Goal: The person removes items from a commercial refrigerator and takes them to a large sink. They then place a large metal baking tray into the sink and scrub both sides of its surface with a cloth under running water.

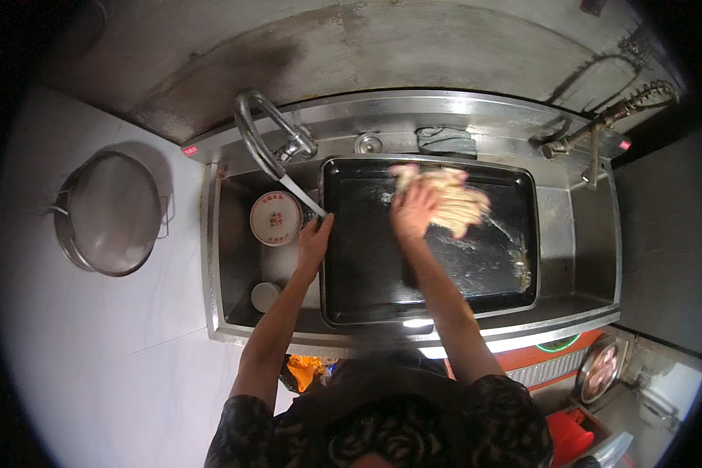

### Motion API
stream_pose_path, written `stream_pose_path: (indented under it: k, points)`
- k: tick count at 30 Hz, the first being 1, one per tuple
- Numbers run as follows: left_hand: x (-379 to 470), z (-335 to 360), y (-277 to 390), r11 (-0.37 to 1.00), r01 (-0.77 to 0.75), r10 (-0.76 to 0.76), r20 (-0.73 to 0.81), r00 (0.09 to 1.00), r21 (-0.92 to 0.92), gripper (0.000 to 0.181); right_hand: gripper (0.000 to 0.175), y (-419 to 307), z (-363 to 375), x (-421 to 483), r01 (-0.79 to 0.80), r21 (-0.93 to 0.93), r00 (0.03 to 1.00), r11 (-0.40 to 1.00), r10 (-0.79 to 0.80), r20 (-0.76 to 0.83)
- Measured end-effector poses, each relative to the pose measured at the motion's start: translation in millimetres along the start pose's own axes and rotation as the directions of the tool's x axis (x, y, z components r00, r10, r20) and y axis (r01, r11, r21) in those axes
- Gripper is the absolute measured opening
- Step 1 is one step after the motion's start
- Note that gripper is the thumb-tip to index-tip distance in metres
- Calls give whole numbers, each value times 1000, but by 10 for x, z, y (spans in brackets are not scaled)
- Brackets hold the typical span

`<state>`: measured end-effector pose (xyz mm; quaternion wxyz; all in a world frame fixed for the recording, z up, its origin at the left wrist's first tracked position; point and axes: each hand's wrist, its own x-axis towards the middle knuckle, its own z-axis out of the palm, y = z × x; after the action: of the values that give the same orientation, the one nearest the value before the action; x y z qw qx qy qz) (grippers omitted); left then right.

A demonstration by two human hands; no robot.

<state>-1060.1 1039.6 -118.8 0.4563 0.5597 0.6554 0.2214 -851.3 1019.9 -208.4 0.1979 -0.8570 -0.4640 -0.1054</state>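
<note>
A large black rectangular baking tray [368,251] lies across the stainless-steel double sink [596,234], wet and streaked. At its left rim my left hand [315,243] grips the edge. My right hand [412,210] presses a cream cloth with pinkish edges [459,205] onto the tray's upper middle; both look blurred. Pale residue [522,269] clings near the tray's right side. From the curved faucet [254,134] a white strip [301,196], water or a hose, reaches down to my left fingers; I cannot tell which.
A patterned bowl [275,219] and a white round container [265,297] sit in the left basin. Behind the tray are a sink strainer [368,143] and a folded grey-green cloth [446,142]. A spring-hose tap [605,120] stands at right. A strainer [114,213] rests on the white surface at left.
</note>
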Motion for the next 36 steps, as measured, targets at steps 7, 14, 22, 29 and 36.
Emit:
stream_pose_path:
  k: [7, 14, 22, 29, 36]
  points:
    - [78, 145, -358, 906, 41, -6, 86, 996, -420, 45, 32, -1050, -117, -577, -92, 828, 954, 553, -188, 232]
    - [-407, 90, -451, 954, -23, 10, -43, 999, -300, 31, 41, -986, -453, 105, 627, 542, 723, 559, -677, -139]
    - [-241, -75, -663, 966, -90, 93, -2, 996, -240, 17, 43, 271, -221, 540, 649, 312, 743, 694, -667, -60]
    - [-236, -142, -476, 978, -146, 165, 124, 978, -152, 17, 20, 2181, -250, 1260, 81, 468, 997, 880, -80, -21]
    - [-131, -180, -471, 988, -140, 145, 73, 987, -69, 22, 31, 1797, 224, 1106, -191, -4, 880, 982, 169, -444]
